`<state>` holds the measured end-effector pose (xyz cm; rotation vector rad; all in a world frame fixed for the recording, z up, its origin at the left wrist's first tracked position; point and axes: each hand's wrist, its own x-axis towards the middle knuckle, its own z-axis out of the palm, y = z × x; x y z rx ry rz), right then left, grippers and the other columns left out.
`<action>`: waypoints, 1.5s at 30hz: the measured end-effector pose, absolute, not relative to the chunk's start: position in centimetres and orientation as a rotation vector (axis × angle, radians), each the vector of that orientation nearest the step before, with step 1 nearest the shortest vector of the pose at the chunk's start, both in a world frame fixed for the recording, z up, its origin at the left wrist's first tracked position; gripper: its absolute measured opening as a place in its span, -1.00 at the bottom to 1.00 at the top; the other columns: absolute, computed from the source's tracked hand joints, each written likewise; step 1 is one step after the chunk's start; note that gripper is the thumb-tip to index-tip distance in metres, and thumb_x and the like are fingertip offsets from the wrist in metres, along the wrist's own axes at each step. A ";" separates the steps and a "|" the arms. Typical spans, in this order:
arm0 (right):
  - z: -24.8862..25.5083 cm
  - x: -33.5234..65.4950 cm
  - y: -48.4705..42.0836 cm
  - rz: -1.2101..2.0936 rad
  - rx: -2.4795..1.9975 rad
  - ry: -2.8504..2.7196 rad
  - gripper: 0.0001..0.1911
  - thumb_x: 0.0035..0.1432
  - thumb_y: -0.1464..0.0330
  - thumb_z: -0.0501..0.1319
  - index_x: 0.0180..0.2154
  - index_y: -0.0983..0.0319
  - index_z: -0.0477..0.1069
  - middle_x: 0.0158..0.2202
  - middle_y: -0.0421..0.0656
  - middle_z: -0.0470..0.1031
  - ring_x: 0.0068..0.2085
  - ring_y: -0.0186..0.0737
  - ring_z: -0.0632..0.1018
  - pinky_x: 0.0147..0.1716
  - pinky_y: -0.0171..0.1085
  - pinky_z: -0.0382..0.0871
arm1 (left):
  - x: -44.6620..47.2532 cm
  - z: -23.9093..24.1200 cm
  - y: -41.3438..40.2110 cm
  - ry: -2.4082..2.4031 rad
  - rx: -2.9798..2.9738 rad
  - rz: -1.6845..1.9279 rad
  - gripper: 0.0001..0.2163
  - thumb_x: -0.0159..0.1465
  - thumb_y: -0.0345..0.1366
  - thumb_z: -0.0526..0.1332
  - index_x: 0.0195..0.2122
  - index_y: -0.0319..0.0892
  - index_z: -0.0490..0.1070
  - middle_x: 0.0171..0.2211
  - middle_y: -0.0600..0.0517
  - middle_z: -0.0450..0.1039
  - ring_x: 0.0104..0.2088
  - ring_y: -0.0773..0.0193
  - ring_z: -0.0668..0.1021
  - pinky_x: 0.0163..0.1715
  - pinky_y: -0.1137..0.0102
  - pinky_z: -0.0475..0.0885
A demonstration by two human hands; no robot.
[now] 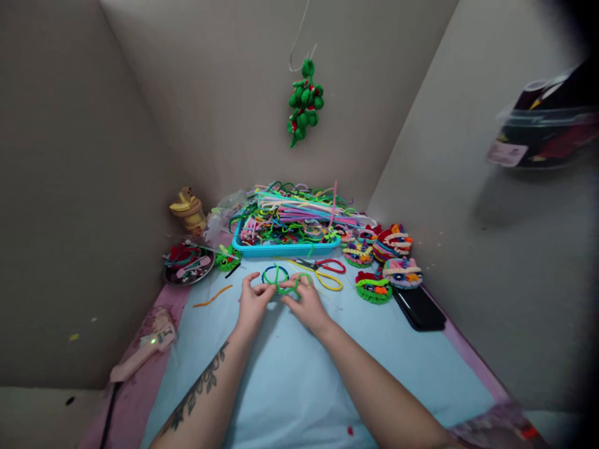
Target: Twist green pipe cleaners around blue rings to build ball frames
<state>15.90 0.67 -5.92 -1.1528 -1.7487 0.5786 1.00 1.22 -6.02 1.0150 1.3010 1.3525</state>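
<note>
My left hand [253, 301] and my right hand [304, 302] meet over the light blue mat [290, 374], both pinched on a green pipe cleaner [286, 288] that is bent into a loop. A blue ring [275, 273] lies just behind the loop, partly under it. Both forearms stretch across the mat toward it.
A blue tray [281, 249] heaped with coloured pipe cleaners stands behind. Red-handled scissors [325, 265], a yellow loop [329, 280], several finished fuzzy pieces [384, 265] and a black phone [420, 308] lie right. A pink glue gun [145, 346], a dish [188, 265] and an orange strand [213, 296] sit left.
</note>
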 end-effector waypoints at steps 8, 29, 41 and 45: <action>-6.1 15.9 0.9 0.461 -1.251 -1.619 -0.91 -0.03 0.40 0.27 -0.38 0.17 0.45 -0.29 -0.15 0.29 -0.17 -0.15 0.34 -0.13 -0.16 0.26 | 1.7 -5.3 0.7 1.270 1.058 1.270 -0.50 -0.02 -0.24 0.33 -0.10 -0.14 0.13 -0.55 0.15 0.46 -0.54 0.37 0.49 -0.45 0.48 0.31; -8.0 16.2 2.0 0.862 -1.277 -1.239 -0.90 -0.09 0.33 0.27 -0.56 0.21 0.44 -0.06 -0.07 0.35 0.04 -0.06 0.35 0.04 -0.09 0.16 | 1.8 -5.4 0.3 1.226 1.293 1.265 -0.52 0.03 -0.23 0.30 0.01 -0.16 0.32 -0.37 -0.01 0.51 -0.49 0.35 0.46 -0.49 0.48 0.31; -6.0 16.5 1.0 0.696 -1.258 -1.202 -0.82 0.06 0.27 0.16 -0.46 0.22 0.44 -0.34 -0.13 0.42 -0.25 -0.19 0.44 -0.29 -0.26 0.31 | 1.8 -4.7 0.4 1.198 0.974 1.312 -0.58 -0.04 -0.23 0.35 -0.16 -0.19 0.34 -0.61 0.16 0.39 -0.54 0.40 0.44 -0.47 0.51 0.26; -6.1 17.2 1.4 0.729 -1.230 -1.042 -0.81 0.05 0.26 0.15 -0.33 0.25 0.38 -0.39 -0.16 0.42 -0.34 -0.24 0.43 -0.36 -0.28 0.31 | 1.6 -4.7 0.4 1.187 0.939 1.288 -0.61 -0.07 -0.21 0.37 -0.22 -0.20 0.36 -0.57 0.10 0.45 -0.52 0.37 0.47 -0.45 0.48 0.28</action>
